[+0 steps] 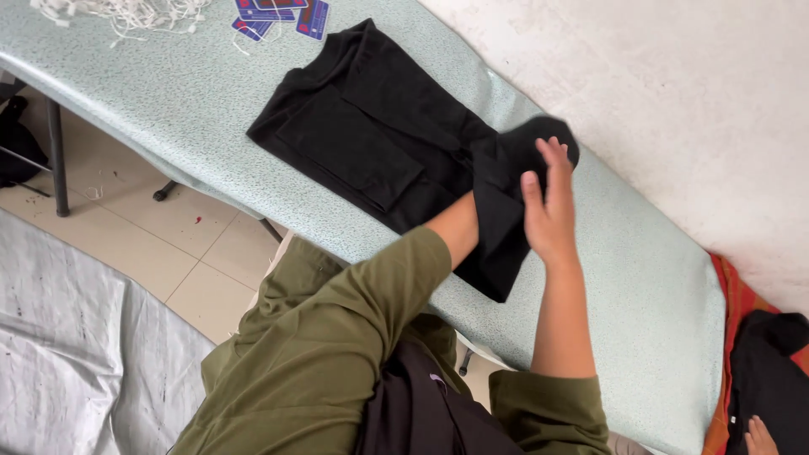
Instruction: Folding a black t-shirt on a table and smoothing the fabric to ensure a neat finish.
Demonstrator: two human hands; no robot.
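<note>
Speckled green table (pixel 168 93); black folded garment (pixel 371 135) lies across its middle. Left hand hidden inside garment's near end, grip cannot be told. Right hand (pixel 549 211) open, fingers spread, flat against that raised fabric. Blue tags (pixel 282 15) at far edge.

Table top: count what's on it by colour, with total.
Black: 1, the folded garment, which the right hand touches and which hides the left hand
Blue: 1 cluster of cards (overlapping, exact number unclear)
White: 1 heap of strings
Total: 3 groups on the speckled green table
</note>
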